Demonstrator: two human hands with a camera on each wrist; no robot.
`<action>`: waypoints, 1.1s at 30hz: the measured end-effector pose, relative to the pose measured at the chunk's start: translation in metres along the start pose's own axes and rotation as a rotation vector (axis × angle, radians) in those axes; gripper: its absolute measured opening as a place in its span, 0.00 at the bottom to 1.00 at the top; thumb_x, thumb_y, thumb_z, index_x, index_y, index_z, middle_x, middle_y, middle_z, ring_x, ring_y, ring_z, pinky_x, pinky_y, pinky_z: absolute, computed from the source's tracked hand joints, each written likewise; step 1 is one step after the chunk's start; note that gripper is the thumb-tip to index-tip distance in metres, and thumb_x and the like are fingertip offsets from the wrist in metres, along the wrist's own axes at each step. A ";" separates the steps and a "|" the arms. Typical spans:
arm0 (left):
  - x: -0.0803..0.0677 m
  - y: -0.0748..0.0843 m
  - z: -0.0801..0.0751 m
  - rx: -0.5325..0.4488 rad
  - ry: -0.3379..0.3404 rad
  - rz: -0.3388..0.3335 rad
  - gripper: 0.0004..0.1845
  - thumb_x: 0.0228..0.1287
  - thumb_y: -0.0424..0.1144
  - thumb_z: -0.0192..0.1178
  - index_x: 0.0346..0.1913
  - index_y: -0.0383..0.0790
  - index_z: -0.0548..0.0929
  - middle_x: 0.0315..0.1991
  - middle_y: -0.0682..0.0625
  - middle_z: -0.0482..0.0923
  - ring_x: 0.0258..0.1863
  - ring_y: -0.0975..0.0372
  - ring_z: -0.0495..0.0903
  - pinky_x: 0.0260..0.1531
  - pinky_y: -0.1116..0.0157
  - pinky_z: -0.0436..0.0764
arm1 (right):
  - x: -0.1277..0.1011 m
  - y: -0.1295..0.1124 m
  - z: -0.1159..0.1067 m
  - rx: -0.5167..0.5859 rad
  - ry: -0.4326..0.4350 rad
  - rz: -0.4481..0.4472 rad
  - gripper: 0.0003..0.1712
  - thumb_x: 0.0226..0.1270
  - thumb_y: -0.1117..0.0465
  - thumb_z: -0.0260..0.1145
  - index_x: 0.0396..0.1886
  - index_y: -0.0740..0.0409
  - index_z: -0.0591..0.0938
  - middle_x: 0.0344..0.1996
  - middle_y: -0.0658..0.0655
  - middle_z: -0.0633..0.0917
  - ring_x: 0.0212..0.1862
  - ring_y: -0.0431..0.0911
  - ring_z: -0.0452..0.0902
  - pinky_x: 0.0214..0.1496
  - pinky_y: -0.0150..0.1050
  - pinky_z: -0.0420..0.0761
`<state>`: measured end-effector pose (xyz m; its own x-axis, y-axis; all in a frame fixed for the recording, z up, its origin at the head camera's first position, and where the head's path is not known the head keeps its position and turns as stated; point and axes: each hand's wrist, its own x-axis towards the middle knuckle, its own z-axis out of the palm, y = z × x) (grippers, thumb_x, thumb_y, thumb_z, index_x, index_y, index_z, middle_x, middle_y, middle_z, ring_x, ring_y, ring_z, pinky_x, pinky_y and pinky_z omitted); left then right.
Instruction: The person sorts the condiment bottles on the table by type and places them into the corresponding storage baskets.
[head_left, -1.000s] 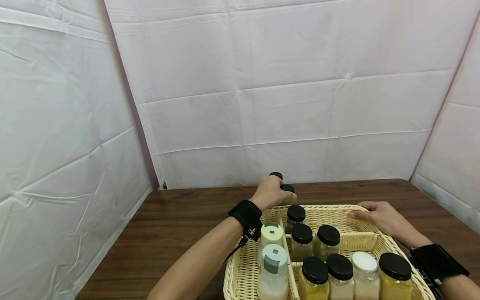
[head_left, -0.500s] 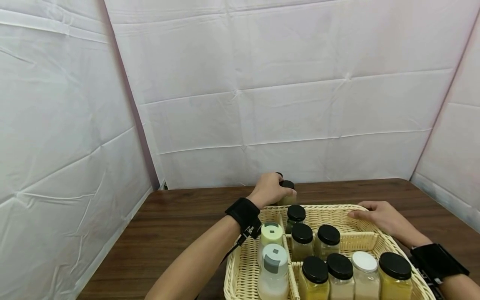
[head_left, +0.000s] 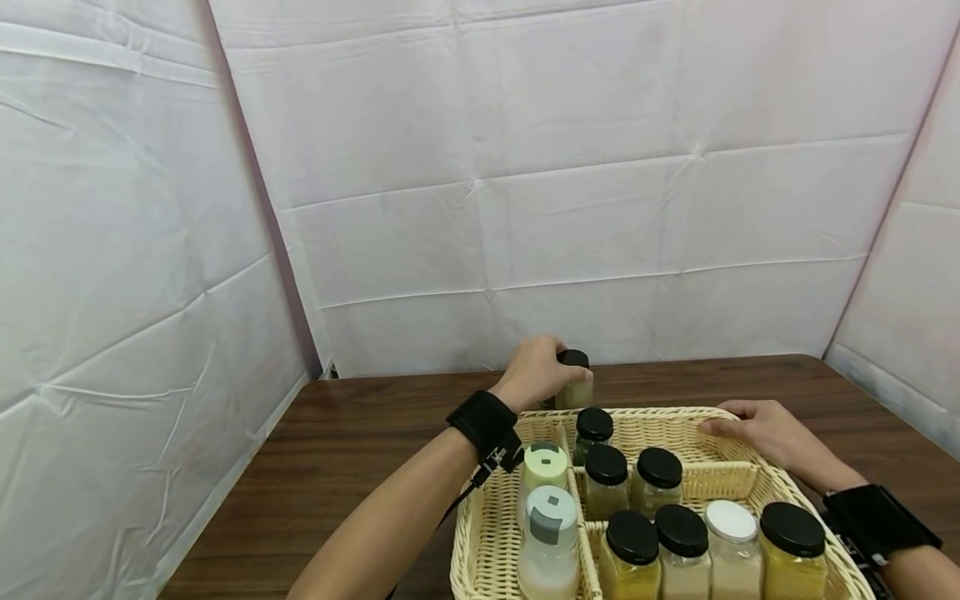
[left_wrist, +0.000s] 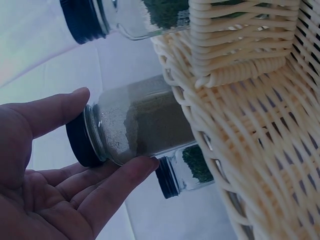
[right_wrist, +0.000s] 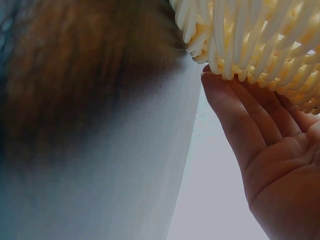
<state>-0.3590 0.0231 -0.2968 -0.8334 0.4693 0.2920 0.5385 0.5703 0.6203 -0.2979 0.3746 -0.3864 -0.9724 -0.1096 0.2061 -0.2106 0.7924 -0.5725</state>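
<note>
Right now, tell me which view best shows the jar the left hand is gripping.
The left wrist view: the jar fills the frame, grey-green powder and black lid clear, fingers round it. The head view shows only its lid and top past the left hand. The right wrist view misses it.

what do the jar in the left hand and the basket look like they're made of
The spice jar in the left hand looks like clear glass, though clear plastic is possible: it is glossy and the grey-green powder shows through. Its cap looks like matte black plastic or coated metal. The basket seems woven wicker or plastic imitation: pale cream strands interlaced, with a slight sheen.
</note>
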 end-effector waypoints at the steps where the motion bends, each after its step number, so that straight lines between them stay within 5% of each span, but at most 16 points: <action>1: 0.000 0.000 -0.001 0.001 0.001 0.005 0.18 0.70 0.43 0.73 0.29 0.40 0.76 0.20 0.52 0.63 0.18 0.63 0.61 0.23 0.67 0.60 | 0.000 0.000 0.000 0.002 -0.001 -0.001 0.31 0.79 0.45 0.68 0.62 0.70 0.83 0.59 0.75 0.82 0.60 0.72 0.78 0.53 0.62 0.79; 22: -0.006 0.023 -0.026 0.046 0.054 0.016 0.14 0.69 0.45 0.74 0.35 0.38 0.83 0.25 0.52 0.74 0.23 0.62 0.69 0.23 0.68 0.67 | 0.003 -0.002 0.002 0.005 -0.012 -0.011 0.35 0.79 0.45 0.67 0.65 0.74 0.80 0.61 0.79 0.79 0.61 0.74 0.76 0.53 0.63 0.79; 33: -0.012 0.046 -0.028 0.158 0.014 0.108 0.16 0.68 0.45 0.75 0.35 0.37 0.82 0.23 0.53 0.72 0.19 0.66 0.67 0.19 0.72 0.65 | 0.006 0.002 0.004 -0.005 -0.013 -0.007 0.32 0.80 0.46 0.67 0.63 0.71 0.82 0.60 0.76 0.81 0.60 0.72 0.78 0.52 0.61 0.79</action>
<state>-0.3274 0.0248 -0.2517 -0.7705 0.5249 0.3616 0.6371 0.6162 0.4631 -0.3044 0.3731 -0.3895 -0.9720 -0.1232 0.1999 -0.2173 0.7947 -0.5667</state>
